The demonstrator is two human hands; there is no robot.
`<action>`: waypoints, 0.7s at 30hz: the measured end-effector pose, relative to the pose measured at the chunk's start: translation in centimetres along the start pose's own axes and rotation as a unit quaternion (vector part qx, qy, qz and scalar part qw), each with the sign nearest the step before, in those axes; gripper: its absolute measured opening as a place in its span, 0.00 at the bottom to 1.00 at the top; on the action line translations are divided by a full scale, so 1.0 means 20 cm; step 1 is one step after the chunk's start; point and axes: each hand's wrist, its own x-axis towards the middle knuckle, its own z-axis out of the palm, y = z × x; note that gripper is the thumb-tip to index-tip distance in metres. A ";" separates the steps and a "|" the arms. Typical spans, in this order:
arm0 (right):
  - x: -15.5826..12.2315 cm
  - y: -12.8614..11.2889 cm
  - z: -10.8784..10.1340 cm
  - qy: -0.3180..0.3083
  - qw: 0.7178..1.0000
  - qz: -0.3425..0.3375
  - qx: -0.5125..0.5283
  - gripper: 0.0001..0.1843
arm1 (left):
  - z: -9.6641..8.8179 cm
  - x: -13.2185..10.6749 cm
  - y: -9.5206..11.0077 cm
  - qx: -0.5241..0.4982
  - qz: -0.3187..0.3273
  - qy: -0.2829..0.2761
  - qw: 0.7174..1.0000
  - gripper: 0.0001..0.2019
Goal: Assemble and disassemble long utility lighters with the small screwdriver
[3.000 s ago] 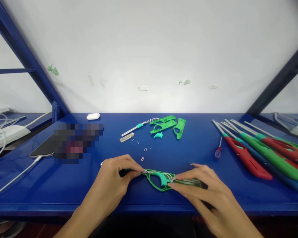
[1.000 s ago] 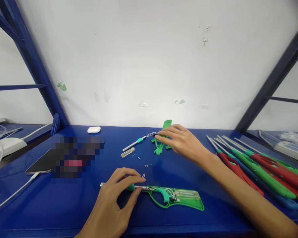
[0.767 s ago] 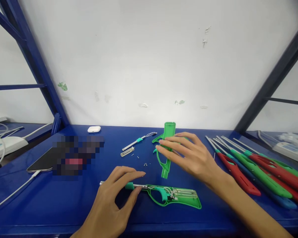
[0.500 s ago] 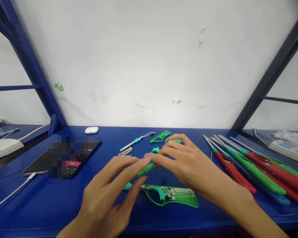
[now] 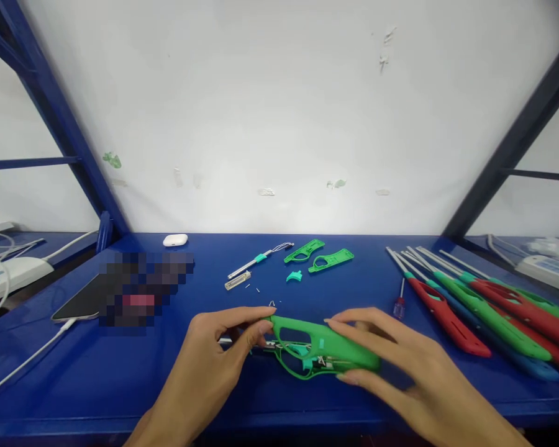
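A green lighter shell half lies over the open green lighter body near the front edge of the blue bench. My left hand pinches the shell's left tip, just above the metal tube end. My right hand grips the shell's right end, fingers curled round it. The body's teal trigger and wires show through the shell's finger hole.
Further back lie two green shell halves, a teal trigger, a metal tube with wires, a clear tank and several tiny screws. A small screwdriver and several red and green lighters lie right. A phone and earbud case sit left.
My right hand reached to the back, picked up a green shell half and brought it forward. Both hands now hold it over the open lighter body.
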 end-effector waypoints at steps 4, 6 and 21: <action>-0.04 0.01 0.03 0.031 0.999 0.018 0.009 0.22 | 0.00 0.00 -0.03 0.079 0.082 -0.008 0.994 0.11; -0.05 0.01 0.02 0.034 0.999 0.032 0.019 0.22 | -0.01 0.01 -0.05 0.098 0.131 -0.032 0.986 0.12; -0.10 0.05 0.11 0.026 0.996 0.067 0.048 0.13 | 0.02 -0.04 -0.16 0.262 0.191 -0.096 0.941 0.12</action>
